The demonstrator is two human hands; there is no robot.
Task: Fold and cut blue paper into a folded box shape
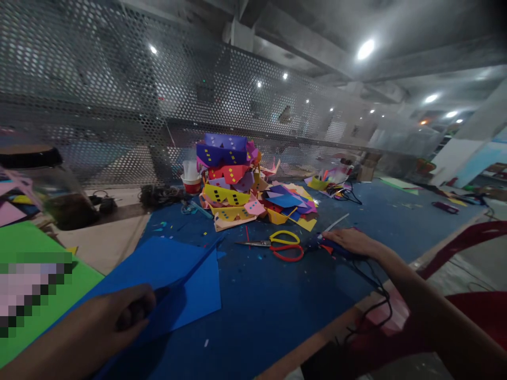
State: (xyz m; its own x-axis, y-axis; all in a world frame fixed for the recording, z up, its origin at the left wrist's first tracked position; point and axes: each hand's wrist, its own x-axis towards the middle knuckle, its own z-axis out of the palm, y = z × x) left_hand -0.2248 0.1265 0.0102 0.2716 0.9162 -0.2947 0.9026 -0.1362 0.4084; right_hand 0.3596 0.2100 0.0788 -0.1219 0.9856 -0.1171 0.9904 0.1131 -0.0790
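My left hand (127,314) is closed on a folded piece of blue paper (192,269) at the lower left, its raised edge pointing away from me. Beneath it lies a flat blue sheet (208,295). At the right, my right hand (352,240) wraps over a dark blue glue gun (336,247) on or just above the table. A whitish glue stick (336,224) sticks out beside the fingers, and a black cord (382,290) trails below the wrist. Scissors (266,244) with one yellow and one red handle loop lie between my hands, touched by neither.
Behind the scissors rises a pile of colourful paper masks (232,195), with paper scraps (291,198) beside it. A cup (191,183), a lidded jar (67,203) and green paper (29,243) are leftward. A perforated metal screen (178,95) borders the blue tabletop (253,301). A red chair (459,245) stands right.
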